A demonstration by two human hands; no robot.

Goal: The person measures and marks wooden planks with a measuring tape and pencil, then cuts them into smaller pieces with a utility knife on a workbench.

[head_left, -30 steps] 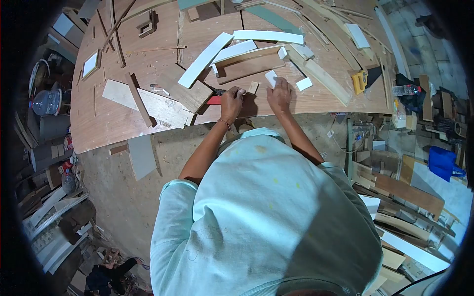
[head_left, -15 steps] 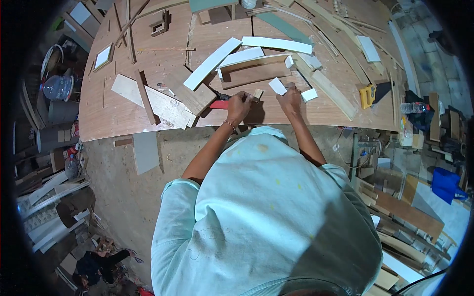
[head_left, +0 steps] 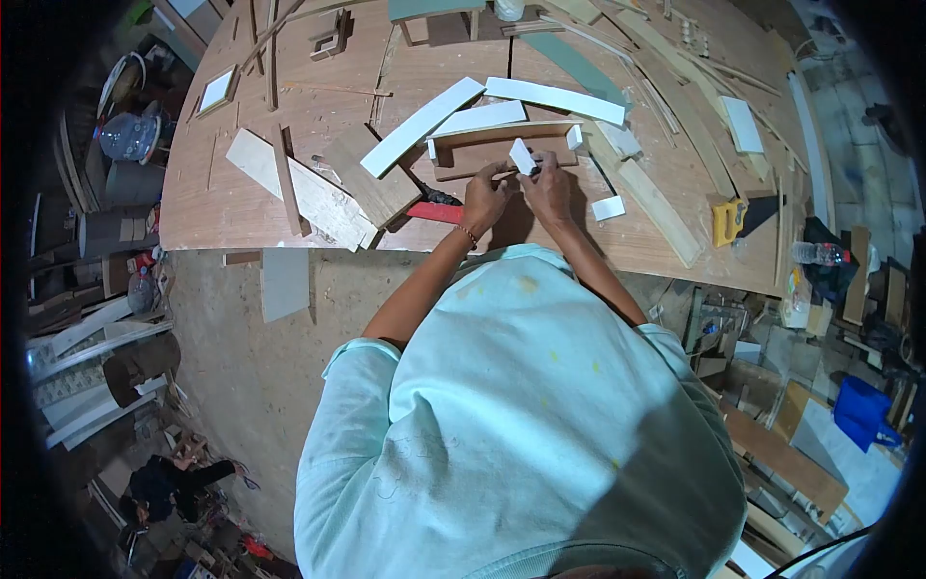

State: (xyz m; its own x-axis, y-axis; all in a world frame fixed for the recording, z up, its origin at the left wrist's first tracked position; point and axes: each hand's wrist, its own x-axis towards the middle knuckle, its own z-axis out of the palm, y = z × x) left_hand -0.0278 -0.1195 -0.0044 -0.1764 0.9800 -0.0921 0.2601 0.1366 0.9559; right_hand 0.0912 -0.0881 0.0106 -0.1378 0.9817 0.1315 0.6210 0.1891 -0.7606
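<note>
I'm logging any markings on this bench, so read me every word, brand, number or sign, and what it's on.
None can be read.
White block in the right hand: no lettering visible.
Saw: too small to tell.
Clear bottle on the right: any label is too blurred.

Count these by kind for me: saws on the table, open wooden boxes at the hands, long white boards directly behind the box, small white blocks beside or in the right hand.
Saw: 1
Open wooden box: 1
Long white boards: 3 (left board, middle board, right board)
Small white blocks: 2 (held block, loose block)
Total: 7
</note>
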